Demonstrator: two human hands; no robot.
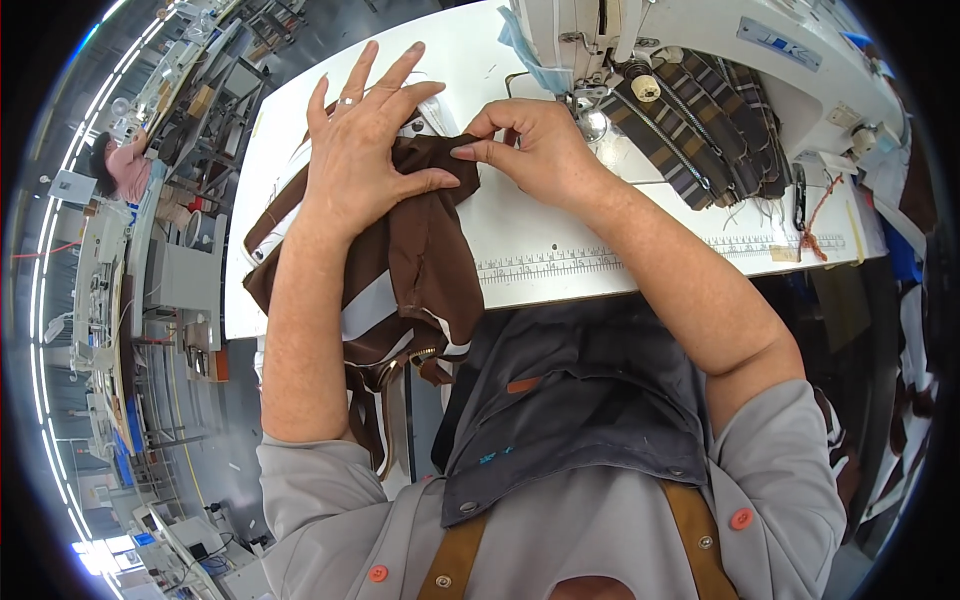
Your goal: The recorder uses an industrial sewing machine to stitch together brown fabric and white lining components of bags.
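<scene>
My left hand [365,150] rests on a brown fabric piece [425,255], fingers spread upward, thumb lying across the cloth. Beside it, my right hand [535,150] pinches the top edge of that fabric between thumb and fingers. The piece has pale stripes and a brass zipper [420,356] and hangs over the front edge of the white table [530,220]. A ruler strip [560,264] runs along that edge. The sewing machine [780,55] stands just beyond my right hand, with a pale blue mask-like cloth [530,55] at its left.
Striped grey-brown zippered pieces [705,130] lie under the machine's arm. A dark tool [800,210] and orange thread [830,215] sit at the table's right. A co-worker in pink [130,175] works at a bench on the far left. Dark grey cloth [570,380] covers my lap.
</scene>
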